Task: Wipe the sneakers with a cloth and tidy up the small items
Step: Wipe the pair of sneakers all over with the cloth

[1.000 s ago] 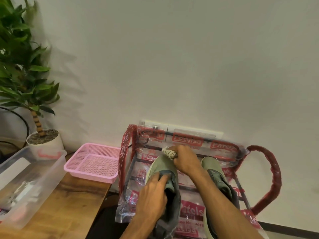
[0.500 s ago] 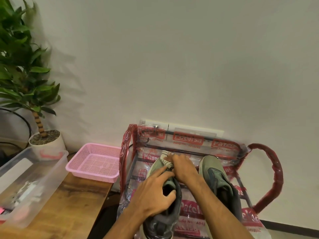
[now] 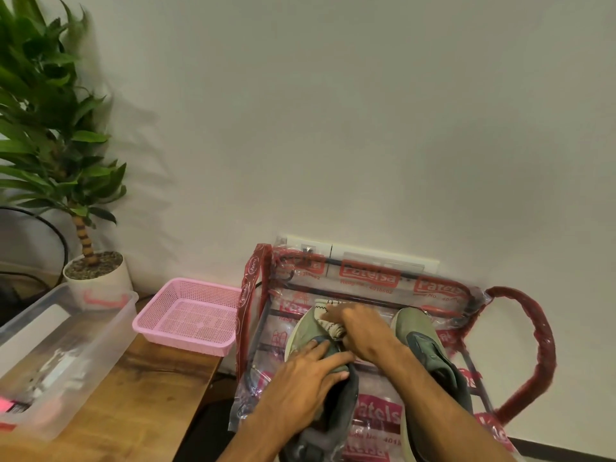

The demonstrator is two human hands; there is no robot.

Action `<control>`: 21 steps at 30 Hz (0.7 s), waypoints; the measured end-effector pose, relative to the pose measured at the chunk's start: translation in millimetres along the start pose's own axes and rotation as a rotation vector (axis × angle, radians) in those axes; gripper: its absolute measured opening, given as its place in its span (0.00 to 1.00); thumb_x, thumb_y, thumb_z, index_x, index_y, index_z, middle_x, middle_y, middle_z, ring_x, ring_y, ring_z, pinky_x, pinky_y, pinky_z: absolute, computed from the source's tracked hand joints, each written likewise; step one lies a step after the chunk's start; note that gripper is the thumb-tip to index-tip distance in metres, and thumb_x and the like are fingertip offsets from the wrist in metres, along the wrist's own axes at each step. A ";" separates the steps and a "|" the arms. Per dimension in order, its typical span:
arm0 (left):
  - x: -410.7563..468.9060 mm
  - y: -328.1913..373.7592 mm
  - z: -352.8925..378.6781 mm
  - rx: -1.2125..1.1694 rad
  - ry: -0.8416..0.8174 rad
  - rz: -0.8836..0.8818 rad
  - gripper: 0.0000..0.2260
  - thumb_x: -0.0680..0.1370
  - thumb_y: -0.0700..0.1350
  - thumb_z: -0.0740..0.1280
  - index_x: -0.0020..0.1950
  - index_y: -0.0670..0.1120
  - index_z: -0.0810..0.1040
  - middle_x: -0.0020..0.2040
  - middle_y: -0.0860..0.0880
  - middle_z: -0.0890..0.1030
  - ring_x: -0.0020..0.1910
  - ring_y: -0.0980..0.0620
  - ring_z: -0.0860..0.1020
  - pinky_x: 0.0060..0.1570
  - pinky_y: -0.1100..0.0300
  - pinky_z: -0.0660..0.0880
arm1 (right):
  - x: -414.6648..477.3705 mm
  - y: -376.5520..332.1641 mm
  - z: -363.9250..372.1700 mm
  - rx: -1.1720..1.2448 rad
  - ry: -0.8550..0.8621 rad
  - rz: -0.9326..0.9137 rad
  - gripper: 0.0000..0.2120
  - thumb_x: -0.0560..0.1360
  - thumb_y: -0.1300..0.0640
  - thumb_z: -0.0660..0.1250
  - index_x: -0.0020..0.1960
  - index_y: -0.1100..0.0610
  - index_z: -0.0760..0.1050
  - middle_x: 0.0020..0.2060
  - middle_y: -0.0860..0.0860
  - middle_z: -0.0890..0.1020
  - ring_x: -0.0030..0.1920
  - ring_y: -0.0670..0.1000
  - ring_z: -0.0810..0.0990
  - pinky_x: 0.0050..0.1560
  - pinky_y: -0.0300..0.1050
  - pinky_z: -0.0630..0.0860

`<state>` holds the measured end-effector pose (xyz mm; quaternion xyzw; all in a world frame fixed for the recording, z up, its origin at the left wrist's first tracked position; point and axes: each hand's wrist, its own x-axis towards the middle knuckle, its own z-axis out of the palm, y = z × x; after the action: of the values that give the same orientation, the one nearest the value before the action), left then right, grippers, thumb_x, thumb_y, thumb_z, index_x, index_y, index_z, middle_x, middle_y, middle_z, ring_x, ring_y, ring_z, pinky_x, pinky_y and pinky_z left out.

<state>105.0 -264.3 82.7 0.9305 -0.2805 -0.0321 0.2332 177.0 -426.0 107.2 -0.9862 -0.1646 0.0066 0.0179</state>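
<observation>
Soft, rather dim indoor light lies flat and greenish-grey on the wall (image 3: 366,111), which darkens toward its top corners. The plant (image 3: 43,128) throws a blurred shadow on the wall to its right, so the light falls from the left. The plastic wrap (image 3: 366,278) carries pale streaks of glare. The clear box (image 3: 66,355) at the left edge of the worktop (image 3: 150,395) is hazy with reflections. Leaves at the frame's left edge look smeared. The right hand (image 3: 363,331) and its cloth (image 3: 328,323) look soft. The left hand (image 3: 300,378) shades the sneaker (image 3: 300,328) it grips.
</observation>
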 end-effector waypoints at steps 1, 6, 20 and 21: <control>0.4 0.2 0.7 0.001 -0.008 0.000 0.19 0.83 0.57 0.50 0.74 0.63 0.63 0.77 0.50 0.62 0.77 0.50 0.56 0.74 0.57 0.55 | 0.9 5.6 -1.5 0.014 0.000 0.008 0.23 0.70 0.63 0.66 0.64 0.50 0.75 0.59 0.53 0.81 0.58 0.57 0.79 0.55 0.51 0.76; 5.1 2.4 0.4 0.037 -0.032 0.016 0.18 0.84 0.53 0.53 0.74 0.59 0.63 0.77 0.49 0.62 0.77 0.50 0.56 0.73 0.56 0.55 | 11.8 8.1 -9.3 -0.038 0.045 0.061 0.21 0.74 0.60 0.66 0.66 0.50 0.74 0.59 0.55 0.80 0.58 0.59 0.79 0.55 0.51 0.76; 12.5 -7.2 14.1 0.002 0.036 0.023 0.16 0.83 0.52 0.56 0.72 0.58 0.67 0.72 0.49 0.69 0.73 0.49 0.64 0.71 0.52 0.63 | 14.7 -5.4 -3.8 -0.004 0.077 -0.067 0.18 0.72 0.61 0.66 0.61 0.51 0.78 0.57 0.52 0.81 0.57 0.57 0.79 0.55 0.50 0.76; 12.2 -7.6 14.3 -0.004 0.049 0.026 0.16 0.83 0.53 0.56 0.71 0.58 0.68 0.70 0.49 0.70 0.71 0.49 0.65 0.69 0.52 0.65 | 13.4 -6.9 -1.1 0.013 0.042 -0.133 0.19 0.71 0.62 0.66 0.61 0.51 0.78 0.58 0.52 0.81 0.58 0.56 0.79 0.56 0.50 0.76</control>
<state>116.3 -271.2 67.4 0.9268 -0.2867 -0.0068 0.2425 187.5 -415.1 108.5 -0.9729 -0.2292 -0.0143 0.0279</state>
